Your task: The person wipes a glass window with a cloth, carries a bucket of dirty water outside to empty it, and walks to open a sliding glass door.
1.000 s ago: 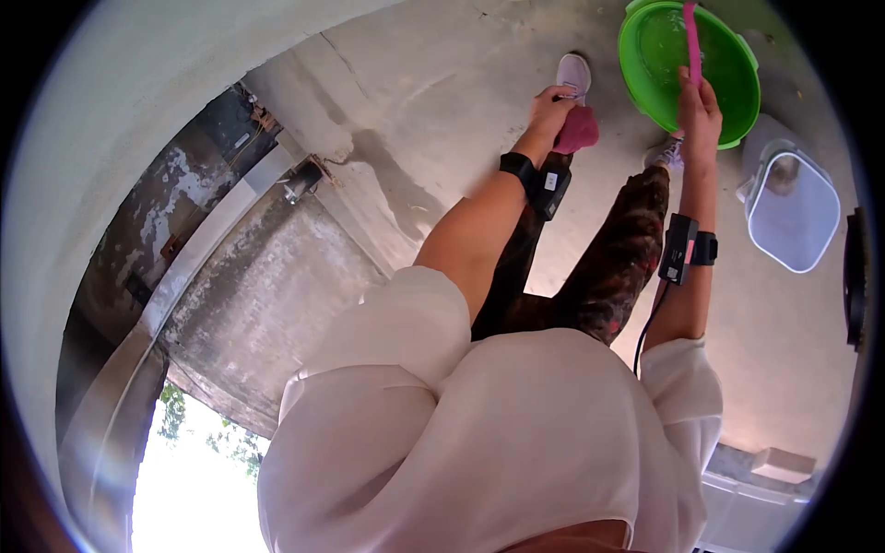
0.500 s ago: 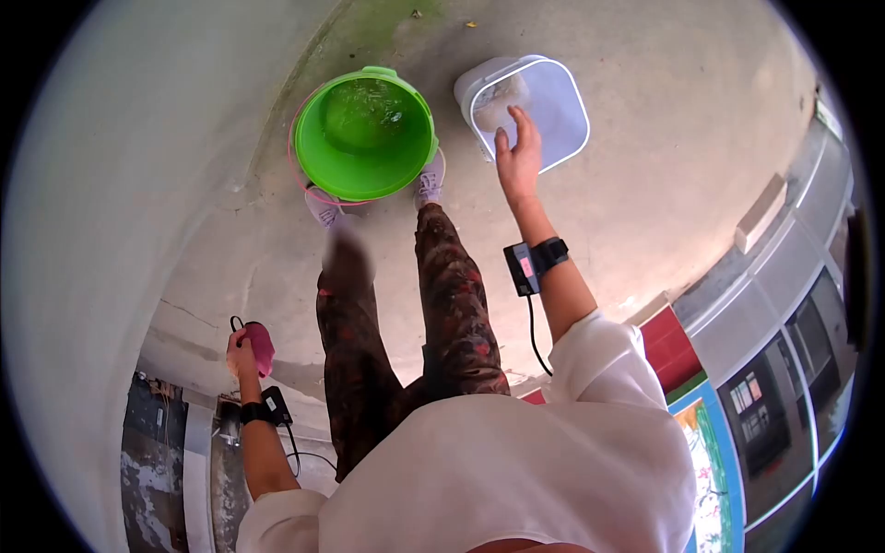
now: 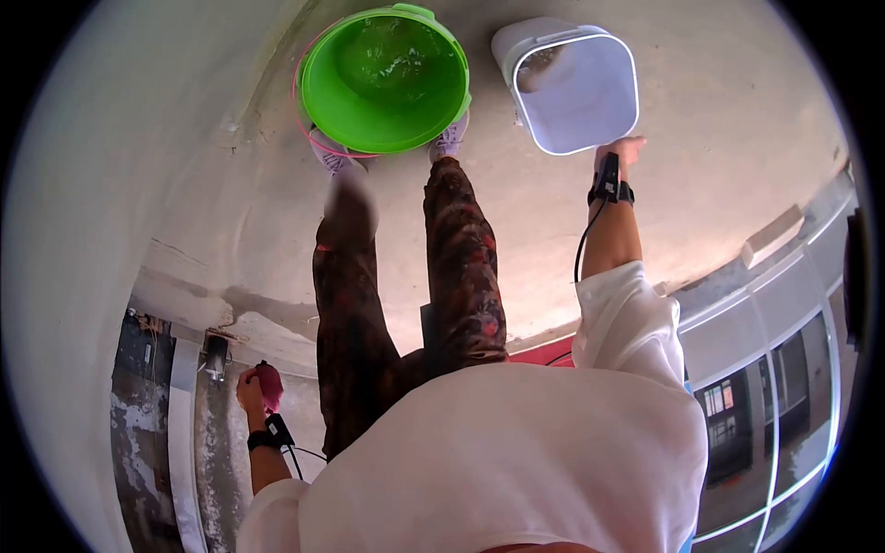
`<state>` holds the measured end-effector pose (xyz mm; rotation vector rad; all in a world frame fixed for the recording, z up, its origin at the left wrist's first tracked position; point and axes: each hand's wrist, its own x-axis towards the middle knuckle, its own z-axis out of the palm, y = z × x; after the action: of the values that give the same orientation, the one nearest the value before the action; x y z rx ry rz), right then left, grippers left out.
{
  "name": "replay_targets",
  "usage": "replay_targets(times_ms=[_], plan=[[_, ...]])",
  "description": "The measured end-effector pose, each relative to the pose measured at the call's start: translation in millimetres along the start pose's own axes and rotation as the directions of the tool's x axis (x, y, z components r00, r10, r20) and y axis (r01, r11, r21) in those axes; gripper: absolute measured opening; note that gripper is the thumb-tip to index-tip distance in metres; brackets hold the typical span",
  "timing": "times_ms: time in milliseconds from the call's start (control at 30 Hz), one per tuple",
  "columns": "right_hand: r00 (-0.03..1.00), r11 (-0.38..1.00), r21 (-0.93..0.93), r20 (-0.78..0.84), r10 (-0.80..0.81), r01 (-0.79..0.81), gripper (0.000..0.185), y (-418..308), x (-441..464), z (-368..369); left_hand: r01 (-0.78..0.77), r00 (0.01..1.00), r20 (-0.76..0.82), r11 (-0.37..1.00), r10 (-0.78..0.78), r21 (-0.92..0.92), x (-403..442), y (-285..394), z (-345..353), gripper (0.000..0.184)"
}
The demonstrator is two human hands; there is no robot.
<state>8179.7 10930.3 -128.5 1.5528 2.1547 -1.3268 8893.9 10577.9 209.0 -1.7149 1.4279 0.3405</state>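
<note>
My left hand (image 3: 250, 389) is closed around a small magenta-pink item (image 3: 269, 384) with a dark top, low at the left beside my leg; its kind is unclear. Reaching forward, my right hand (image 3: 626, 150) is beside the lower right corner of a white square bucket (image 3: 559, 153). Its fingers look curled and are partly hidden, so whether they grip the rim or a handle is unclear. A brownish patch shows inside the bucket. Just in front of my shoes stands a round green bucket (image 3: 387, 138) with what looks like clear water inside.
A thin pink hoop (image 3: 297, 88) shows around the green bucket's left side. My shoes (image 3: 449, 138) are close against that bucket. The floor (image 3: 544, 230) is bare concrete, with a pale wall (image 3: 83, 230) at left and windows (image 3: 774, 415) at right.
My right hand has gone from open above the white bucket to curled beside its near right corner. The pink item has turned in my left hand. Both buckets appear higher as the view shifts.
</note>
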Motion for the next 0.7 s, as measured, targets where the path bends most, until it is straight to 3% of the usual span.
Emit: replay_targets(times_ms=[67, 100, 133, 200, 233, 300, 367, 400, 433, 467, 500, 533, 567, 600, 667, 700], plan=[[0.891, 0.875, 0.177, 0.138, 0.432, -0.451, 0.07, 54.0, 0.5, -33.9, 0.008, 1.0, 0.004, 0.999, -0.008, -0.052, -16.1, 12.5, -6.5, 0.025], [0.815, 0.791, 0.209, 0.227, 0.533, -0.576, 0.069, 82.7, 5.7, -41.2, 0.055, 0.998, 0.038, 0.981, -0.049, -0.185, -15.1, -0.6, 0.6, 0.025], [0.712, 0.682, 0.22, 0.32, 0.625, -0.697, 0.068, 112.2, 10.3, -41.8, 0.12, 0.992, 0.057, 0.973, -0.111, -0.197, -19.1, 1.4, 2.1, 0.025], [0.564, 0.442, 0.35, 0.522, 0.64, -0.826, 0.076, 161.9, 10.5, -24.9, 0.17, 0.984, 0.07, 0.982, -0.164, -0.08, -29.7, 25.4, -4.0, 0.026], [0.592, 0.484, 0.342, 0.5, 0.632, -0.806, 0.079, 164.9, -7.4, -5.0, 0.186, 0.981, 0.067, 0.981, -0.183, -0.047, -33.1, 20.9, -6.6, 0.026], [0.681, 0.7, 0.256, 0.591, 0.432, -0.666, 0.071, 174.3, -22.7, 20.1, 0.237, 0.969, 0.069, 0.971, -0.236, -0.007, -32.7, 13.0, -3.8, 0.027], [0.721, 0.98, 0.113, 0.692, 0.042, -0.166, 0.064, 166.7, -44.7, 32.5, 0.291, 0.956, 0.044, 0.957, -0.29, 0.003, -34.3, -11.2, 5.7, 0.027], [0.705, 0.982, 0.13, 0.709, 0.004, -0.137, 0.059, 167.4, -39.6, 34.5, 0.293, 0.955, 0.045, 0.956, -0.292, -0.014, -39.0, -9.7, 2.5, 0.027], [0.704, 0.892, 0.227, 0.698, 0.13, -0.39, 0.054, 175.8, -24.8, 36.0, 0.316, 0.949, 0.031, 0.949, -0.315, -0.016, -40.6, -15.3, 4.5, 0.027], [0.701, 0.65, 0.403, 0.651, 0.291, -0.644, 0.051, 183.7, -5.6, 35.7, 0.324, 0.946, 0.025, 0.946, -0.323, -0.025, -42.3, -21.5, 7.1, 0.026], [0.715, 0.458, 0.554, 0.597, 0.364, -0.696, 0.048, 189.1, 7.9, 32.4, 0.334, 0.943, 0.022, 0.942, -0.333, -0.027, -44.4, -25.7, 11.1, 0.026], [0.745, 0.382, 0.641, 0.541, 0.39, -0.666, 0.047, 190.5, 19.6, 22.9, 0.32, 0.947, 0.033, 0.947, -0.319, -0.037, -43.6, -27.5, 15.7, 0.026], [0.778, 0.391, 0.678, 0.485, 0.399, -0.623, 0.047, 193.6, 30.3, 8.7, 0.305, 0.952, 0.038, 0.951, -0.303, -0.052, -45.6, -24.7, 20.9, 0.025], [0.813, 0.574, 0.578, 0.457, 0.362, -0.58, 0.051, 200.5, 53.2, -4.9, 0.306, 0.952, 0.028, 0.95, -0.305, -0.066, -48.1, -22.7, 24.8, 0.025], [0.845, 0.734, 0.426, 0.344, 0.41, -0.529, 0.039, 180.7, 44.1, -40.7, 0.324, 0.946, 0.075, 0.939, -0.317, -0.118, -59.5, -13.2, 35.3, 0.024], [0.848, 0.807, 0.326, 0.388, 0.36, -0.492, 0.035, 179.5, 59.5, -60.5, 0.322, 0.946, 0.075, 0.937, -0.315, -0.133, -68.4, -8.8, 40.1, 0.025]])
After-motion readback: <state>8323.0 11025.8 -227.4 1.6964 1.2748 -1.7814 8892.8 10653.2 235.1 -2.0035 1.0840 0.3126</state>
